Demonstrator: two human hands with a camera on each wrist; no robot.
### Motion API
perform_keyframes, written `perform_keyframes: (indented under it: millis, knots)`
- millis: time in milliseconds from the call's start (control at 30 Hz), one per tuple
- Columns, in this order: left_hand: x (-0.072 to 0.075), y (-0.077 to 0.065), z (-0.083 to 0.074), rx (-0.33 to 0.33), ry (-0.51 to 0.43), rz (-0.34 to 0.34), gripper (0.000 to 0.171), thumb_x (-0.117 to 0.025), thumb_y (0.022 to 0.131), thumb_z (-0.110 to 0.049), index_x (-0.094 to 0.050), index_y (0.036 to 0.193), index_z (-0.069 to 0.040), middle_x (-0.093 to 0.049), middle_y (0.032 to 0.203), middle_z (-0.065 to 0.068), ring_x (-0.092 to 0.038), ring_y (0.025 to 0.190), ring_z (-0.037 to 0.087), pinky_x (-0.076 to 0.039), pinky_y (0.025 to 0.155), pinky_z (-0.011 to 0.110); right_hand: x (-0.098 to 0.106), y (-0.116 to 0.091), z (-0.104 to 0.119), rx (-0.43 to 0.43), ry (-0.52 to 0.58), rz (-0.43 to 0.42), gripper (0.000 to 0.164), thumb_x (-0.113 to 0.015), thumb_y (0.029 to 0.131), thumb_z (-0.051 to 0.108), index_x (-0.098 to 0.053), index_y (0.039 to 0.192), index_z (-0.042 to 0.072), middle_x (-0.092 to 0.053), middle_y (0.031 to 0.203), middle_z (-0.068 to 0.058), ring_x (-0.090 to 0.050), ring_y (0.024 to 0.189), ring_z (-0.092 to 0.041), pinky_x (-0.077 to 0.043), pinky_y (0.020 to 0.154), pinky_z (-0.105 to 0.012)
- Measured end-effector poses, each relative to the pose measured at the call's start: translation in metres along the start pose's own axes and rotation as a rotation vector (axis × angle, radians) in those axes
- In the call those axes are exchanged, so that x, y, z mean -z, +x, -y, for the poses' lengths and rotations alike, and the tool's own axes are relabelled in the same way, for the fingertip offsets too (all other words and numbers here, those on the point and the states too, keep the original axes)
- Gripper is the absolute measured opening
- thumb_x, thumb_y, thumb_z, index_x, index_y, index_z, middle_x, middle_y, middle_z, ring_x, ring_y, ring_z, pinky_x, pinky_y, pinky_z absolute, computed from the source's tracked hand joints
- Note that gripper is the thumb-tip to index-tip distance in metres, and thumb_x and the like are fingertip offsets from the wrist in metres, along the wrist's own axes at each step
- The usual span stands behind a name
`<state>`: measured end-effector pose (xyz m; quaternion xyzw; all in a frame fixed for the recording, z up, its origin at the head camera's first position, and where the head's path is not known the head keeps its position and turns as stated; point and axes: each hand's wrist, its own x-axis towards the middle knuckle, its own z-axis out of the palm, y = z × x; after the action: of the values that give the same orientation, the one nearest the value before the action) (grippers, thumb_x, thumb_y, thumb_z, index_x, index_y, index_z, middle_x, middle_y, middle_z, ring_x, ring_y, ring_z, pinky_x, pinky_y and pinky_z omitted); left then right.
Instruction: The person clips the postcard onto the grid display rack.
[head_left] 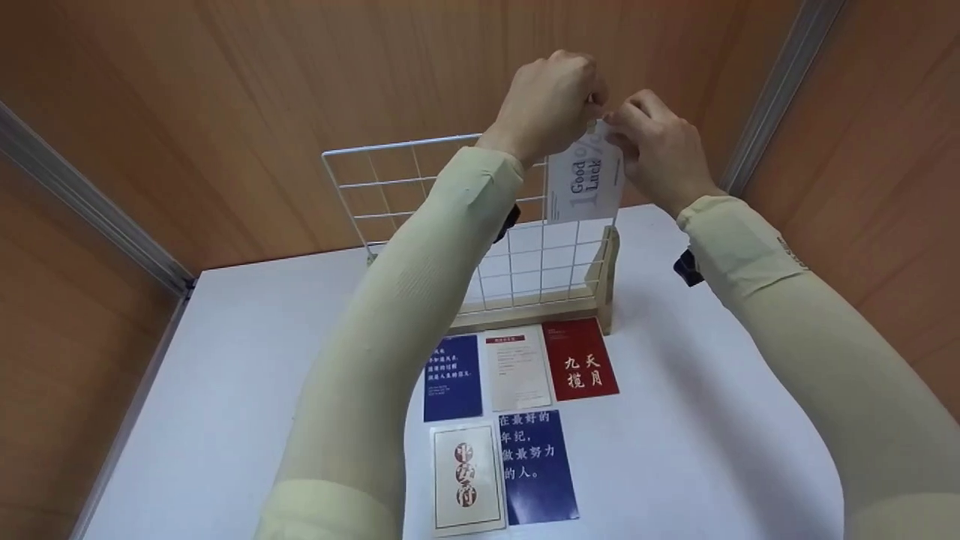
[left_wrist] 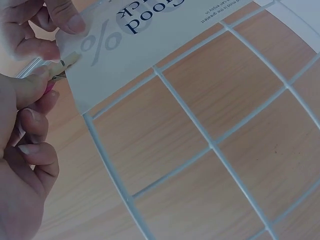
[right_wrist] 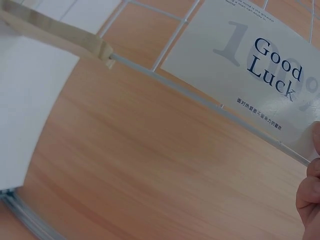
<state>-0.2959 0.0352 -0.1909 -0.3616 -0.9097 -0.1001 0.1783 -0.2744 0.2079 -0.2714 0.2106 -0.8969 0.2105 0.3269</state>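
Observation:
A white "Good Luck" card (head_left: 583,191) hangs against the upper right corner of a white wire grid (head_left: 375,182). My left hand (head_left: 551,105) pinches a small wooden clothespin (left_wrist: 71,62) at the card's top edge, its tip overlapping the card in the left wrist view. On the other side, my right hand (head_left: 664,150) holds the card's upper right corner, with thumb (left_wrist: 70,20) on its printed face. Both hands meet closely above the grid's top corner. In the right wrist view only part of the right hand shows, at the right edge.
A wooden base (head_left: 525,304) holds the grid upright on the white table (head_left: 225,390). Several cards lie before it, among them a red card (head_left: 579,360), a blue card (head_left: 538,480) and a cream card (head_left: 466,480). Wood-grain panels (head_left: 225,112) stand behind and beside.

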Motion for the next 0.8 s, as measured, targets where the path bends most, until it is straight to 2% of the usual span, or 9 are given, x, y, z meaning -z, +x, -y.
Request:
perform_keyframes:
  millis: [133, 333, 600, 800]
  knots:
    - [0.0009, 0.0011, -0.0002, -0.001, -0.015, -0.001, 0.025, -0.051, 0.102, -0.013, -0.076, 0.106, -0.013, -0.068, 0.108, 0.000, -0.062, 0.088, 0.009, -0.047, 0.073, 0.020, 0.0013, 0.0005, 0.0000, 0.002, 0.000, -0.004, 0.015, -0.060, 0.098, 0.006, -0.062, 0.113, 0.004, -0.056, 0.107, -0.016, -0.065, 0.092, -0.034, -0.054, 0.083, -0.045]
    - [0.0017, 0.0023, 0.0001, -0.006, -0.026, 0.009, 0.026, -0.052, 0.102, -0.012, -0.074, 0.114, -0.012, -0.068, 0.115, 0.001, -0.066, 0.099, 0.012, -0.050, 0.082, 0.020, 0.0009, -0.0007, 0.0000, -0.003, 0.008, -0.008, 0.014, -0.059, 0.099, 0.007, -0.062, 0.112, 0.005, -0.057, 0.108, -0.016, -0.065, 0.092, -0.034, -0.054, 0.081, -0.045]
    - [0.0062, 0.0090, -0.0049, 0.014, 0.004, 0.012, 0.024, -0.054, 0.101, -0.015, -0.078, 0.103, -0.014, -0.072, 0.102, -0.001, -0.061, 0.083, 0.009, -0.048, 0.073, 0.021, 0.0041, 0.0017, 0.0005, -0.035, 0.015, 0.005, 0.016, -0.058, 0.100, 0.010, -0.062, 0.115, 0.006, -0.057, 0.110, -0.015, -0.064, 0.098, -0.034, -0.053, 0.086, -0.045]
    - [0.0075, 0.0101, -0.0055, 0.024, 0.025, 0.030, 0.022, -0.057, 0.100, -0.017, -0.077, 0.109, -0.014, -0.072, 0.108, -0.001, -0.066, 0.090, 0.012, -0.051, 0.080, 0.021, 0.0039, 0.0015, -0.0007, -0.041, 0.011, 0.016, 0.016, -0.059, 0.099, 0.007, -0.061, 0.115, 0.005, -0.056, 0.110, -0.015, -0.064, 0.099, -0.033, -0.053, 0.087, -0.044]
